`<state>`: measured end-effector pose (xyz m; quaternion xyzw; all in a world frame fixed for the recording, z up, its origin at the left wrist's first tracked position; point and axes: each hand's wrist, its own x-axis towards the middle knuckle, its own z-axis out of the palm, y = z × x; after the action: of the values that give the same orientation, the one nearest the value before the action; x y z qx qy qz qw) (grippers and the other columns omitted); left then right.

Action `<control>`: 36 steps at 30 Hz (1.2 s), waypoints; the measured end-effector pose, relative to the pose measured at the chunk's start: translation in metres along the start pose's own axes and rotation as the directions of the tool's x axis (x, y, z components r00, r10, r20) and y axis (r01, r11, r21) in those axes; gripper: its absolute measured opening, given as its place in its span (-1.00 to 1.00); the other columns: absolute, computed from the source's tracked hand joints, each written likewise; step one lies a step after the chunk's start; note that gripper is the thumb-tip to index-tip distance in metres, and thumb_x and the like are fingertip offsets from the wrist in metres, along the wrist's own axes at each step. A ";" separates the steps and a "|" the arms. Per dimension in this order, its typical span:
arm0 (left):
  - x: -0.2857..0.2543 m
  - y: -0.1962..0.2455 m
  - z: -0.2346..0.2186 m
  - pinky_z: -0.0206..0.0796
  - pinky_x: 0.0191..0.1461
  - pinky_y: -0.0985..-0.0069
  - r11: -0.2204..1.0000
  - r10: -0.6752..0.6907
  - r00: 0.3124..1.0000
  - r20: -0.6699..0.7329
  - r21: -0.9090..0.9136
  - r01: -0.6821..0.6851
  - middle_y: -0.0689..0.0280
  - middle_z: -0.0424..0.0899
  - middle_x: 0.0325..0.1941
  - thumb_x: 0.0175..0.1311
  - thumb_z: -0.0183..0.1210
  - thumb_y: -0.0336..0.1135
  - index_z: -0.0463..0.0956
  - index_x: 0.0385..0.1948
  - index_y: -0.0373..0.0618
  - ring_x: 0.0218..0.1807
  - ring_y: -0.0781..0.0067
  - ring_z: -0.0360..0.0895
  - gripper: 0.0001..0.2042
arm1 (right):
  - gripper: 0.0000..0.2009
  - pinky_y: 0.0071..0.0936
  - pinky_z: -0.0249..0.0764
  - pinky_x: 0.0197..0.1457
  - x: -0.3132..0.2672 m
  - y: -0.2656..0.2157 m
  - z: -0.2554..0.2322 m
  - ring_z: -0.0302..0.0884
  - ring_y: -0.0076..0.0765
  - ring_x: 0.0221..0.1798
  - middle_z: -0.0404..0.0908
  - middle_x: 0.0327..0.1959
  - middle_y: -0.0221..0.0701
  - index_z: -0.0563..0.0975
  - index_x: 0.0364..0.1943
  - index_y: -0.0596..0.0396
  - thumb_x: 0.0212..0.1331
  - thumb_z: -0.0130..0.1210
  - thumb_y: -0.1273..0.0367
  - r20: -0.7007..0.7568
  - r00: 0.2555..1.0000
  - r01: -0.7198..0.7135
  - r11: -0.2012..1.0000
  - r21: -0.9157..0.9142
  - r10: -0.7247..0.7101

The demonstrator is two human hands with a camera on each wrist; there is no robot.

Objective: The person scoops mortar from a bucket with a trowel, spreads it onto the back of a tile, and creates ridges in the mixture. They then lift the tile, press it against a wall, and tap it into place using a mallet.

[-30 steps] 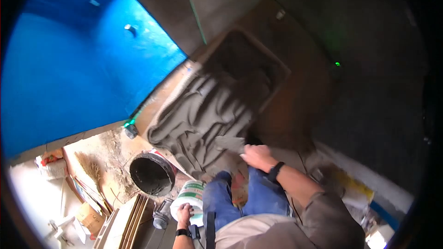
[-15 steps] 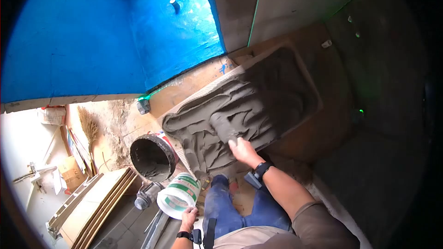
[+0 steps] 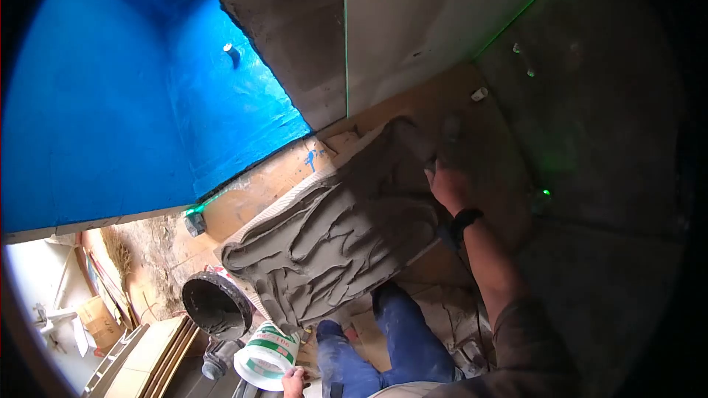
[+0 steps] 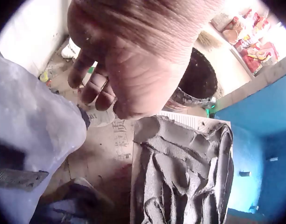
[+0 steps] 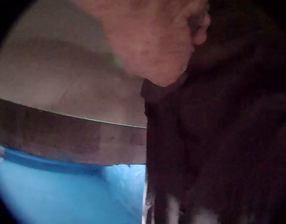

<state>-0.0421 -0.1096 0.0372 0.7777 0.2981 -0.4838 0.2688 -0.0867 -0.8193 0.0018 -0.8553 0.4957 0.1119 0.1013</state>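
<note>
My right hand [image 3: 448, 186] grips a trowel [image 3: 414, 140] whose blade lies on grey mortar [image 3: 324, 239] at the shaded far end of a large tile [image 3: 279, 202]. Thick ridges of this mortar coat most of the tile; its ribbed pale edge shows along the left. In the right wrist view the right hand [image 5: 150, 44] is over dark, shaded mortar [image 5: 213, 135], the trowel largely hidden. Low in the head view my left hand [image 3: 293, 381] holds the rim of a white and green bucket [image 3: 267, 354]. The left wrist view shows its fingers [image 4: 92, 88] curled.
A mortar-caked black bucket [image 3: 216, 304] stands left of the tile. Stacked boards [image 3: 151, 357] and a power tool [image 3: 215, 362] lie at lower left. A blue wall [image 3: 96, 125] rises at left, with a small laser-lit block [image 3: 195, 222] at its foot. My legs [image 3: 413, 335] are close to the tile.
The right hand and trowel have gone from the tile's near end, across its middle, to the far end. The left hand stays at the white bucket. The head view has swung about.
</note>
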 end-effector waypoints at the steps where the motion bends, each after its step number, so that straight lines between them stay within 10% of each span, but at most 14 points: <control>1: 0.001 -0.001 0.001 0.50 -0.50 0.45 1.000 0.008 1.000 0.000 0.015 -0.008 0.24 0.60 -0.43 0.21 0.12 -0.32 0.55 -0.22 -0.28 -0.43 0.43 0.58 -0.78 | -0.62 -0.04 0.48 -0.11 0.000 0.000 0.002 0.60 0.05 -0.27 0.62 -0.42 -0.13 0.49 -0.08 0.11 0.28 -0.01 0.09 -0.034 0.999 -0.012 0.999 0.043 0.014; 6: -0.016 0.008 0.011 0.49 -0.47 0.47 1.000 -0.022 1.000 -0.014 -0.005 0.022 0.24 0.61 -0.41 0.22 0.10 -0.32 0.53 -0.17 -0.24 -0.40 0.41 0.60 -0.78 | -0.60 -0.11 0.50 -0.33 0.020 0.017 0.068 0.58 -0.02 -0.45 0.55 -0.56 -0.11 0.47 -0.18 0.17 0.31 -0.06 0.06 -0.436 0.895 0.127 0.991 0.041 -0.097; 7: -0.028 0.012 0.012 0.49 -0.44 0.46 0.999 -0.032 0.999 -0.010 -0.023 0.032 0.24 0.62 -0.39 0.23 0.10 -0.32 0.53 -0.17 -0.23 -0.38 0.40 0.60 -0.78 | -0.59 -0.18 0.46 -0.42 0.010 0.003 0.054 0.53 -0.11 -0.53 0.50 -0.60 -0.18 0.45 -0.23 0.17 0.32 -0.08 0.04 -0.160 0.983 -0.022 0.924 0.381 0.090; 9: -0.039 0.016 0.013 0.52 -0.37 0.43 0.996 -0.041 0.999 0.011 -0.075 0.042 0.24 0.62 -0.36 0.24 0.10 -0.33 0.54 -0.17 -0.24 -0.34 0.39 0.61 -0.78 | -0.56 -0.32 0.38 -0.60 -0.011 -0.036 -0.014 0.44 -0.30 -0.67 0.42 -0.68 -0.33 0.42 -0.33 0.15 0.34 -0.11 0.00 0.499 0.850 -0.512 0.496 0.702 0.171; 12: -0.041 0.013 0.013 0.51 -0.39 0.44 0.996 -0.065 0.998 0.002 -0.056 0.065 0.25 0.63 -0.36 0.25 0.10 -0.34 0.55 -0.17 -0.23 -0.35 0.39 0.61 -0.79 | -0.57 -0.59 0.19 -0.70 -0.048 -0.057 -0.031 0.28 -0.62 -0.68 0.32 -0.63 -0.52 0.33 -0.33 0.05 0.35 -0.10 -0.05 0.657 0.753 -0.575 0.497 0.650 0.012; 17: -0.046 -0.006 0.009 0.45 -0.48 0.47 0.988 -0.094 0.994 -0.050 -0.125 0.087 0.23 0.63 -0.37 0.22 0.10 -0.36 0.54 -0.21 -0.24 -0.42 0.41 0.61 -0.81 | -0.58 -0.53 0.21 -0.71 -0.005 -0.063 -0.038 0.23 -0.57 -0.72 0.29 -0.65 -0.54 0.32 -0.39 0.02 0.35 -0.11 -0.05 0.508 0.842 -0.531 0.445 0.721 0.183; 20: -0.082 0.010 0.003 0.50 -0.31 0.31 0.990 -0.076 0.997 -0.020 -0.124 0.073 0.22 0.60 -0.22 0.28 0.10 -0.13 0.51 -0.13 -0.11 -0.27 0.33 0.57 -0.72 | -0.61 -0.47 0.23 -0.69 0.066 -0.051 -0.003 0.28 -0.51 -0.71 0.35 -0.62 -0.48 0.34 -0.35 0.05 0.38 -0.14 0.00 0.580 0.810 -0.567 0.368 0.737 0.087; 23: -0.041 -0.063 0.013 0.45 -0.49 0.48 0.959 -0.186 0.979 -0.083 -0.234 0.163 0.23 0.63 -0.39 0.22 0.10 -0.37 0.52 -0.21 -0.23 -0.42 0.43 0.60 -0.82 | -0.62 -0.46 0.24 -0.69 0.069 -0.106 0.006 0.30 -0.51 -0.70 0.35 -0.63 -0.48 0.35 -0.41 0.03 0.37 -0.11 0.02 0.602 0.798 -0.572 0.267 0.775 -0.038; 28: -0.081 -0.033 0.025 0.45 -0.53 0.52 0.936 -0.243 0.966 -0.087 -0.282 0.210 0.26 0.63 -0.39 0.24 0.12 -0.37 0.53 -0.24 -0.23 -0.44 0.49 0.58 -0.85 | -0.61 -0.54 0.24 -0.69 0.010 -0.171 -0.010 0.32 -0.58 -0.68 0.36 -0.62 -0.52 0.34 -0.38 -0.02 0.33 -0.05 -0.04 0.663 0.679 -0.470 0.507 0.723 -0.315; 34: -0.072 -0.059 0.012 0.45 -0.46 0.48 0.935 -0.278 0.959 -0.049 -0.244 0.258 0.30 0.61 -0.38 0.25 0.10 -0.32 0.52 -0.26 -0.17 -0.41 0.51 0.57 -0.86 | -0.57 -0.64 0.15 -0.72 -0.041 -0.135 -0.045 0.19 -0.68 -0.69 0.22 -0.63 -0.55 0.31 -0.15 0.02 0.33 -0.08 -0.08 0.566 0.825 -0.471 0.543 0.695 -0.008; 36: -0.060 -0.063 0.008 0.43 -0.47 0.50 0.927 -0.286 0.958 -0.029 -0.260 0.269 0.33 0.61 -0.42 0.25 0.09 -0.34 0.53 -0.27 -0.17 -0.45 0.53 0.55 -0.86 | -0.56 -0.32 0.33 -0.61 -0.055 -0.142 -0.034 0.39 -0.18 -0.63 0.44 -0.55 -0.23 0.37 -0.22 0.16 0.33 -0.05 -0.01 0.365 0.927 -0.159 0.802 0.576 -0.079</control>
<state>-0.1130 -0.0848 0.0805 0.7026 0.4731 -0.4487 0.2850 0.0128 -0.7141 0.0591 -0.7318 0.4952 0.1123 0.4545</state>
